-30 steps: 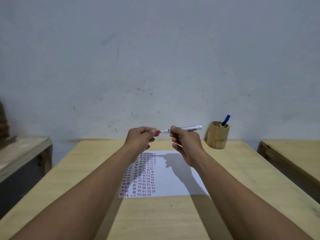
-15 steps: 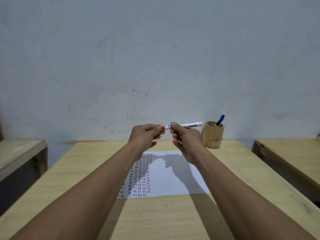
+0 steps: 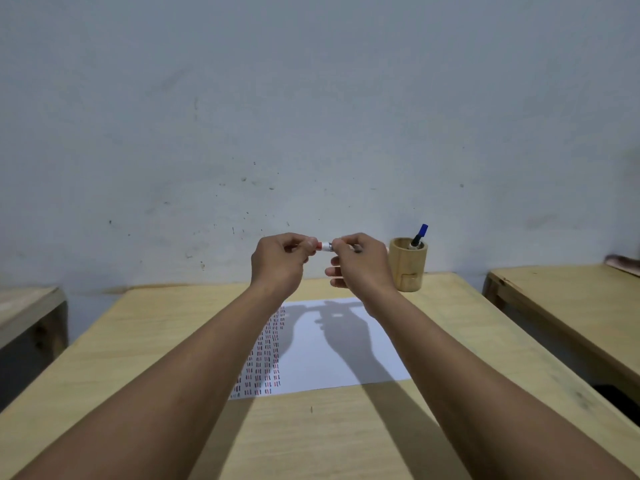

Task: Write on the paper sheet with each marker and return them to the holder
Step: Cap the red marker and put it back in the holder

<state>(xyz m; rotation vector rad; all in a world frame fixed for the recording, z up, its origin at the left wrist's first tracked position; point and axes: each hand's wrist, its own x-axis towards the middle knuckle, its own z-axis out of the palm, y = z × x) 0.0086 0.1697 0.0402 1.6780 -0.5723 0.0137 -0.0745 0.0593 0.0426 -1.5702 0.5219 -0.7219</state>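
1. Head view: left hand [image 3: 277, 261] and right hand [image 3: 360, 263] meet in mid-air above the sheet [image 3: 332, 348].
2. Left fingers [image 3: 310, 244] pinched on the red cap end; right fingers [image 3: 341, 242] clamped on the marker [image 3: 325, 246] barrel. Only a short white stretch shows between them.
3. Can't tell if the cap is fully seated.
4. Holder [image 3: 407, 268] stands just right of the right fingers, on the table [image 3: 467, 341]; blue marker [image 3: 419, 235] already in it.
5. Risk: cap pushed on skewed or half-way, so it pops off at drop-in and the tip dries or inks the holder.
6. Risk: reaching right, knuckles clip the holder and tip it.
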